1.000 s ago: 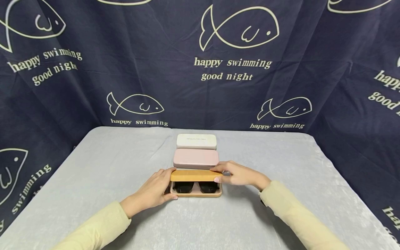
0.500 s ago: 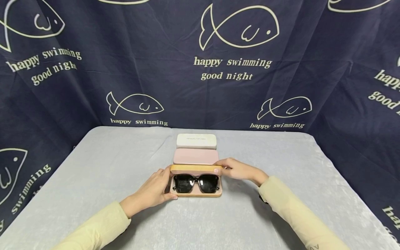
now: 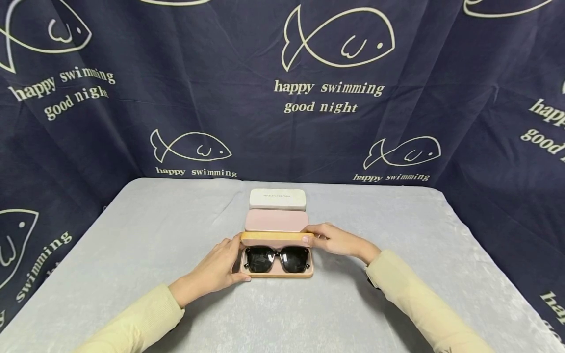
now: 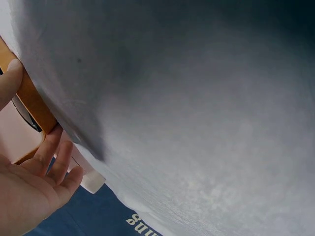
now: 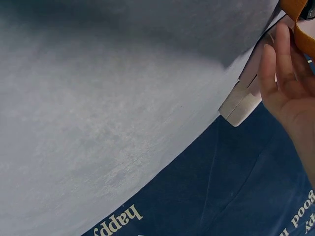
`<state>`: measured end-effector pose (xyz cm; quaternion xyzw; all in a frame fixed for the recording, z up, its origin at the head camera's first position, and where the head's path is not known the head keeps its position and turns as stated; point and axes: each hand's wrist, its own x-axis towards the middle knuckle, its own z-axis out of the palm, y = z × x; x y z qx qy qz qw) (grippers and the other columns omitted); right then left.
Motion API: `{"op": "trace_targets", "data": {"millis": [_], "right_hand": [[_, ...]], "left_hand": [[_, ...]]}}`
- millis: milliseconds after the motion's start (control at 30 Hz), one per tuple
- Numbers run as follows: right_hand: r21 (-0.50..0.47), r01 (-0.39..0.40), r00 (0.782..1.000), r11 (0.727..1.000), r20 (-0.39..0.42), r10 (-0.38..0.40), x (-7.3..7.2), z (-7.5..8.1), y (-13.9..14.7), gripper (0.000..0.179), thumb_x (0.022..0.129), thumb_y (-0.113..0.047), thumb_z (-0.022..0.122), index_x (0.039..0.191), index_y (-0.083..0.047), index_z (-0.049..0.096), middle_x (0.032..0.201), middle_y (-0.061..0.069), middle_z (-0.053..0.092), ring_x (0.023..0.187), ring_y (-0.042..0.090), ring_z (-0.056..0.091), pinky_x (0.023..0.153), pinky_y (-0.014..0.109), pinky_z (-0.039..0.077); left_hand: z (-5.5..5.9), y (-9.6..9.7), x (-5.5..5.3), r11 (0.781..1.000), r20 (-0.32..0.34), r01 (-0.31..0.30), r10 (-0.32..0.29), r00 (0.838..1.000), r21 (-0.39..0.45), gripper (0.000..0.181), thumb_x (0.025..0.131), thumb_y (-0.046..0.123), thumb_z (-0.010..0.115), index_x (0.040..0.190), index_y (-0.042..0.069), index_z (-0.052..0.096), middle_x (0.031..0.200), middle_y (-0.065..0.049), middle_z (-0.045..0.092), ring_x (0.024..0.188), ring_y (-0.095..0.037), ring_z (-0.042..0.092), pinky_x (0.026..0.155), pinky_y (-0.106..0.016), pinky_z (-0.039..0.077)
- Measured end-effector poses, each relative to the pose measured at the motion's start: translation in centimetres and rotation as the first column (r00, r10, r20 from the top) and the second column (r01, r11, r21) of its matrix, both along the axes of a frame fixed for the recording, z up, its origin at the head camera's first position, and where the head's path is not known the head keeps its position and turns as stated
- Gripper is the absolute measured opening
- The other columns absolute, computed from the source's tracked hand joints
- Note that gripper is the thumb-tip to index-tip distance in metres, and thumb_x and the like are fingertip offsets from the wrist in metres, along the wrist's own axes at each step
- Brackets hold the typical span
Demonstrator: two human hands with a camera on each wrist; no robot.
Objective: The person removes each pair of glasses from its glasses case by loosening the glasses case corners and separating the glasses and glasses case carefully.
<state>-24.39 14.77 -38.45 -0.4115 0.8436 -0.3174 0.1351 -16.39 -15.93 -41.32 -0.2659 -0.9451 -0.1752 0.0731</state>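
Note:
A yellow-orange glasses case (image 3: 279,237) with a pink lining lies on the table, its lid raised. Folded black sunglasses (image 3: 260,260) rest inside, dark lenses facing up. At the case's left end my left hand (image 3: 216,267) grips it, thumb on the front edge and fingers toward the back; the left wrist view shows the thumb on the orange side (image 4: 37,105). My right hand (image 3: 342,240) holds the lid's right end between thumb and fingers. In the right wrist view some fingers of the right hand (image 5: 290,91) extend beside the orange lid (image 5: 294,7).
Directly behind the lid lies a shut pink case (image 3: 276,220), and behind that a white case (image 3: 277,198) with small print. All stand on a pale grey cloth-covered table (image 3: 132,235). A navy curtain (image 3: 282,137) with fish drawings hangs round the back and sides.
The lid has swung up and back in my right hand, uncovering the sunglasses. The left hand has stayed in place. Over the last half second almost nothing moved.

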Motion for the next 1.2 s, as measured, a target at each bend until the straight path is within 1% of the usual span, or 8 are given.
{"op": "trace_targets", "data": {"millis": [133, 233, 367, 533, 667, 833, 1000, 1200], "right_hand": [[-0.006, 0.012, 0.998, 1.0, -0.059, -0.013, 0.2, 0.0, 0.1, 0.028, 0.096, -0.025, 0.044, 0.111, -0.008, 0.061, 0.1, 0.0, 0.066, 0.088, 0.009, 0.057, 0.081, 0.029, 0.047], [-0.014, 0.024, 0.994, 1.0, -0.103, -0.025, 0.3, 0.0, 0.1, 0.03, 0.096, -0.027, 0.045, 0.113, -0.008, 0.06, 0.105, 0.001, 0.065, 0.095, 0.011, 0.059, 0.086, 0.034, 0.047], [-0.008, 0.035, 0.982, 0.999, -0.188, -0.036, 0.5, 0.1, 0.1, 0.032, 0.095, -0.028, 0.047, 0.115, -0.006, 0.06, 0.11, 0.003, 0.064, 0.103, 0.016, 0.059, 0.09, 0.039, 0.045], [0.034, 0.071, 0.95, 0.997, -0.307, -0.058, 0.8, 0.2, 0.1, 0.033, 0.093, -0.029, 0.05, 0.115, -0.008, 0.059, 0.112, 0.003, 0.063, 0.106, 0.018, 0.057, 0.092, 0.039, 0.044], [0.059, 0.109, 0.93, 0.992, -0.358, -0.081, 1.1, 0.5, 0.0, 0.031, 0.091, -0.031, 0.052, 0.114, -0.012, 0.06, 0.111, 0.0, 0.062, 0.106, 0.016, 0.056, 0.091, 0.038, 0.043], [0.041, 0.133, 0.905, 0.99, -0.413, -0.105, 1.4, 1.0, -0.1, 0.033, 0.089, -0.03, 0.055, 0.114, -0.01, 0.059, 0.109, 0.001, 0.062, 0.102, 0.016, 0.056, 0.09, 0.039, 0.043], [0.021, 0.136, 0.871, 0.991, -0.478, -0.109, 1.8, 1.4, -0.4, 0.033, 0.09, -0.031, 0.055, 0.113, -0.009, 0.059, 0.111, 0.0, 0.061, 0.105, 0.015, 0.053, 0.092, 0.038, 0.04], [0.006, 0.099, 0.825, 0.995, -0.56, -0.079, 2.4, 2.2, -0.9, 0.03, 0.09, -0.03, 0.054, 0.11, -0.01, 0.061, 0.112, -0.001, 0.06, 0.107, 0.017, 0.053, 0.091, 0.037, 0.04]], "left_hand": [[0.0, 0.0, 0.0, 1.0, 0.003, -0.001, 0.001, 1.0, -0.002, 0.096, 0.065, 0.039, 0.079, 0.133, -0.008, 0.031, 0.109, -0.012, 0.06, 0.099, -0.025, 0.054, 0.087, -0.042, 0.045], [0.0, -0.1, 0.0, 1.0, 0.003, 0.0, 0.0, 1.0, -0.003, 0.096, 0.065, 0.039, 0.079, 0.134, -0.008, 0.031, 0.108, -0.011, 0.061, 0.098, -0.024, 0.054, 0.086, -0.041, 0.045], [-0.1, -0.1, 0.0, 1.0, 0.005, -0.003, 0.003, 1.0, -0.005, 0.097, 0.065, 0.04, 0.079, 0.134, -0.008, 0.03, 0.109, -0.01, 0.061, 0.098, -0.024, 0.054, 0.086, -0.041, 0.045], [-0.1, -0.1, 0.0, 1.0, 0.013, -0.012, 0.012, 1.0, -0.006, 0.098, 0.065, 0.04, 0.079, 0.135, -0.008, 0.03, 0.11, -0.011, 0.061, 0.1, -0.025, 0.053, 0.086, -0.041, 0.045], [-0.2, -0.1, 0.0, 1.0, 0.014, -0.016, 0.016, 1.0, -0.005, 0.098, 0.065, 0.04, 0.079, 0.135, -0.008, 0.03, 0.11, -0.011, 0.061, 0.1, -0.026, 0.053, 0.087, -0.041, 0.045], [-0.1, -0.1, 0.0, 1.0, 0.008, -0.01, 0.01, 1.0, 0.0, 0.097, 0.065, 0.04, 0.079, 0.135, -0.007, 0.03, 0.11, -0.011, 0.061, 0.098, -0.025, 0.054, 0.086, -0.041, 0.045], [-0.2, 0.0, -0.1, 1.0, 0.008, -0.015, 0.015, 1.0, -0.005, 0.096, 0.065, 0.04, 0.079, 0.135, -0.006, 0.031, 0.111, -0.01, 0.06, 0.098, -0.024, 0.054, 0.086, -0.041, 0.045], [-0.2, 0.0, -0.1, 1.0, 0.018, -0.027, 0.027, 0.999, -0.006, 0.098, 0.065, 0.041, 0.079, 0.135, -0.006, 0.03, 0.113, -0.011, 0.06, 0.1, -0.026, 0.053, 0.088, -0.041, 0.044]]}}
